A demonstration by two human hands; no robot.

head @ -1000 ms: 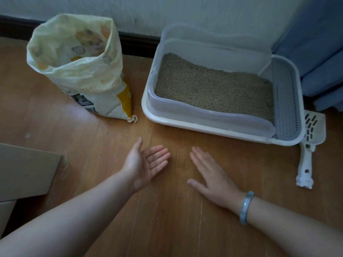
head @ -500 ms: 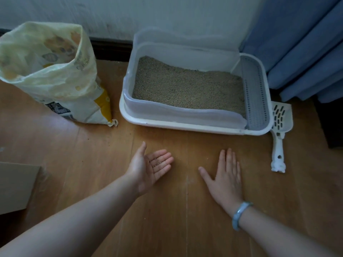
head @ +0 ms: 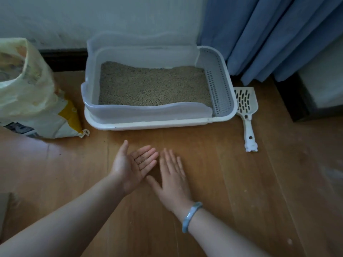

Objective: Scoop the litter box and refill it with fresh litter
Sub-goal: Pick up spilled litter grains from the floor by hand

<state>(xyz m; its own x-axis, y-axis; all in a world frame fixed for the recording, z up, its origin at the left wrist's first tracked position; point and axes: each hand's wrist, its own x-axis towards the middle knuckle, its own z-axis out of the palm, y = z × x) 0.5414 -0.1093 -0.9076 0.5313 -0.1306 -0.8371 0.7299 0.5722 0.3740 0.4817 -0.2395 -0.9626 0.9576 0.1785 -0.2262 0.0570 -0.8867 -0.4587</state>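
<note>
Left hand [head: 132, 165] spread palm-up, likely as a tray for stray grains [head: 142, 160], right hand [head: 173, 175] flat beside it, holding nothing; litter box [head: 148, 125] at twelve o'clock, scoop [head: 246, 108] at two, untouched.

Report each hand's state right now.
Left hand: open, palm up, small brown litter grains lying on its fingers.
Right hand: open, palm down, holding nothing.

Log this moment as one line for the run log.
left hand palm up, grains on fingers | right hand palm down beside it, blurred | scoop on floor right of litter box | litter bag open at left
</note>
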